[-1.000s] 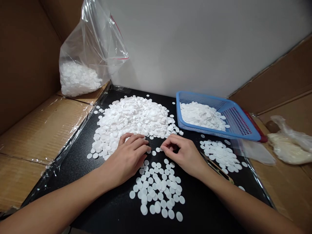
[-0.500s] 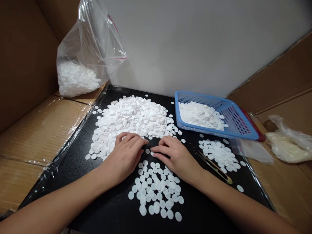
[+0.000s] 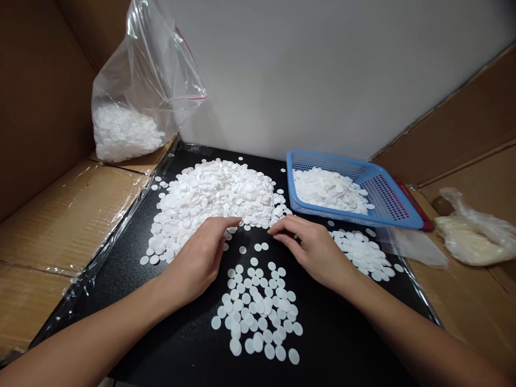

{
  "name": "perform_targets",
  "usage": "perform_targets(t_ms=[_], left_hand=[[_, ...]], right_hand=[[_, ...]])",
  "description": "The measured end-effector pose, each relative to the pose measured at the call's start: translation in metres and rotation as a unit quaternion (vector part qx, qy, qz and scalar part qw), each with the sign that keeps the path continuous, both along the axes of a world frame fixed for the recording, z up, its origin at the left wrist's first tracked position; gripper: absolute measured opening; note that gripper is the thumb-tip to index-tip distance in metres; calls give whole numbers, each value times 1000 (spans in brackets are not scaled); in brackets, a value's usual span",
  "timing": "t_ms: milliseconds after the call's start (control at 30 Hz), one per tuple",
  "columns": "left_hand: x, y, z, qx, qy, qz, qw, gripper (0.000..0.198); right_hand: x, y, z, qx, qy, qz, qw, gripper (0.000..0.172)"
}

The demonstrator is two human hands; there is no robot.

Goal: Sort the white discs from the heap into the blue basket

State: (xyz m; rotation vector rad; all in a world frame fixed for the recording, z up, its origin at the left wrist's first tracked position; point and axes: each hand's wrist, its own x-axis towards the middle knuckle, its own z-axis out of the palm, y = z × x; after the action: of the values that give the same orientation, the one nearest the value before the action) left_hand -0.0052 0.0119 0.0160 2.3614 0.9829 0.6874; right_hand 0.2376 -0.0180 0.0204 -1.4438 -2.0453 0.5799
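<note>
My left hand (image 3: pixel 199 257) is beside the front of a big heap of small white discs (image 3: pixel 217 188), its index finger stretched out and the other fingers mostly hidden. My right hand (image 3: pixel 318 244) hovers near the heap's right front edge, fingers loosely bent and tips close to the thumb, with no disc visible in them. A few loose discs (image 3: pixel 260 247) lie on the black table between the hands. Closer to me is a spread-out group of white discs (image 3: pixel 262 309), some overlapping.
A blue plastic basket (image 3: pixel 355 217) holding more discs is at the back right. A smaller disc pile (image 3: pixel 360 252) lies before it, partly behind my right arm. A clear bag of discs (image 3: pixel 127 131) stands back left; another clear bag (image 3: pixel 471 239) with pale contents lies far right.
My hands have moved apart, the right one further to the right. More loose discs show between them. The tweezers seen earlier are now hidden behind my right arm.
</note>
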Motion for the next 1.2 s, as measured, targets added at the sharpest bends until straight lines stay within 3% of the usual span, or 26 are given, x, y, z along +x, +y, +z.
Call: perform_targets(t_ms=[100, 233, 433, 600, 767, 833, 933, 1033, 1200], left_hand=[[0, 1, -2, 1, -3, 2, 1000, 39], [8, 2, -9, 8, 19, -52, 998, 39], [16, 3, -23, 47, 65, -119, 990, 26], [15, -1, -10, 145, 147, -140, 968, 37], [18, -6, -5, 243, 192, -158, 938, 24], [18, -8, -8, 196, 158, -130, 959, 23], [15, -11, -11, 8, 42, -50, 998, 22], [11, -13, -9, -129, -24, -27, 991, 23], [10, -9, -7, -60, 25, -45, 997, 22]], right_hand=[[-2, 0, -4, -26, 12, 5, 1000, 20], [-11, -3, -10, -41, 35, 33, 998, 27], [-19, -8, -8, -115, 69, 46, 990, 13], [-19, 2, -12, -17, 9, 17, 1000, 13], [-28, 21, -29, 72, -100, 34, 992, 8], [-32, 26, -34, 111, -163, 45, 979, 13], [-35, 28, -36, 141, -203, 49, 968, 20], [-31, 22, -30, 102, -129, 50, 985, 16], [-20, 1, -13, -24, -32, 82, 996, 13]])
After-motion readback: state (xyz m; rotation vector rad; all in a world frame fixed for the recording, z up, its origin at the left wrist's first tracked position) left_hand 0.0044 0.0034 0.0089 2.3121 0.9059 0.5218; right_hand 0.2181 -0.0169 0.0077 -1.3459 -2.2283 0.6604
